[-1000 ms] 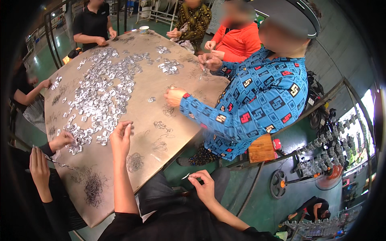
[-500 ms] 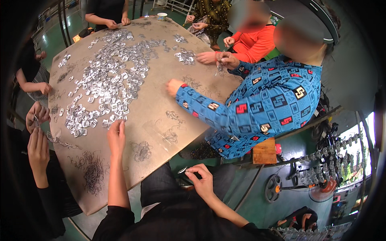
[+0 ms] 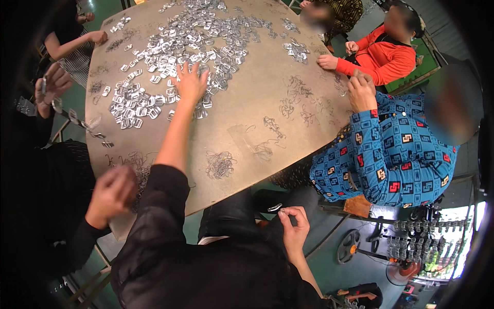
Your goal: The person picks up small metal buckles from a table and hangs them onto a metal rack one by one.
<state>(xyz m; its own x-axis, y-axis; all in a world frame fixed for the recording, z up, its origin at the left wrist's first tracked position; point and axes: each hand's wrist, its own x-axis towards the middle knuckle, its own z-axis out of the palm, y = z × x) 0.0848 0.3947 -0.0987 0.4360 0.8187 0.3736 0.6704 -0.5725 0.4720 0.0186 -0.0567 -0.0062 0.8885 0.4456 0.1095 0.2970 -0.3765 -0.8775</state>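
My left hand point(image 3: 191, 85) reaches across the table point(image 3: 206, 193) with its fingers spread. It rests on the near part of a large pile of shiny metal buckles point(image 3: 170, 49), flat pieces with openings in them. Low in front of my lap, below the table's edge, my right hand point(image 3: 296, 226) pinches thumb and forefinger together. At those fingertips hangs a silvery metal buckle point(image 3: 275, 208), seen nearly edge-on. Whether a wire hook joins it to the fingers is too small to tell.
Tangles of thin dark wire hooks point(image 3: 221, 164) lie along the near side. At left, a co-worker's hands point(image 3: 110, 194) hold a string of buckles point(image 3: 82, 123). Co-workers in blue patterned point(image 3: 399, 154) and orange clothing point(image 3: 381, 56) sit at right. A fan point(image 3: 403, 272) stands behind.
My left hand has moved forward and right onto the buckle pile, its fingers opening out. The view has shifted. The left co-worker's hands have moved apart; the blue-sleeved one's hand is raised.
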